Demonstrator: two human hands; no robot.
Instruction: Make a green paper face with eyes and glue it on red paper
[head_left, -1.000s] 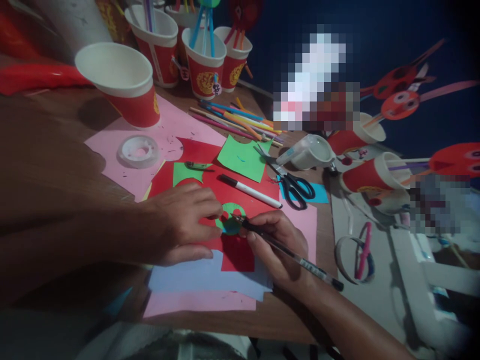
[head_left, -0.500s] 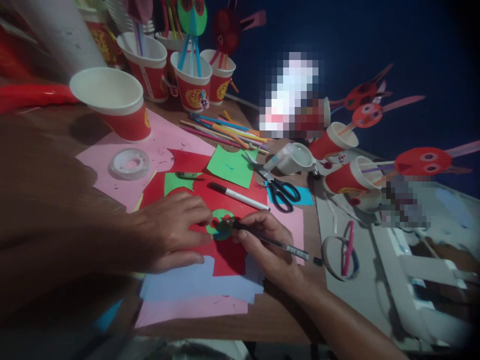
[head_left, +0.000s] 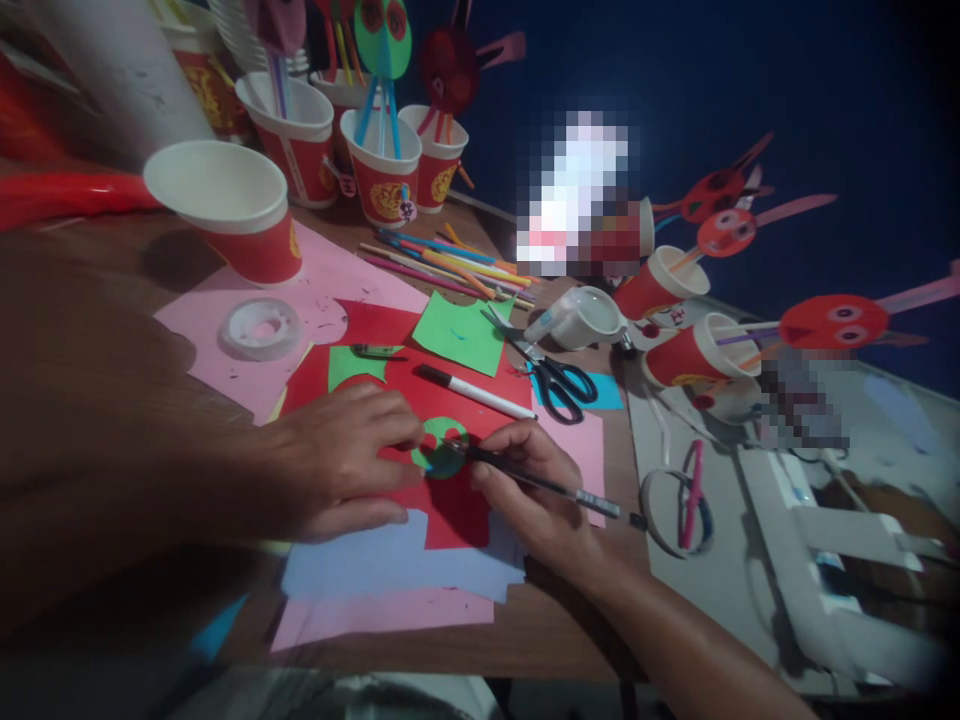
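Green paper disc (head_left: 439, 462): on red paper (head_left: 457, 520).
Right hand (head_left: 553, 505): clamped on black pen (head_left: 544, 482), right of the disc.
Left hand (head_left: 360, 455): thumb and fingers apart, at the disc's left edge.
Slip risk: light left-hand pressure could let the disc shift, skewing strokes.

The pen (head_left: 596, 503) looks like smooth plastic, the green disc (head_left: 441, 464) like matt paper, the table (head_left: 547, 628) like wood.

Behind the paper disc (head_left: 441, 464) lie a marker (head_left: 478, 392), scissors (head_left: 546, 370) to the disc's right and a tape roll (head_left: 240, 335) to its left.
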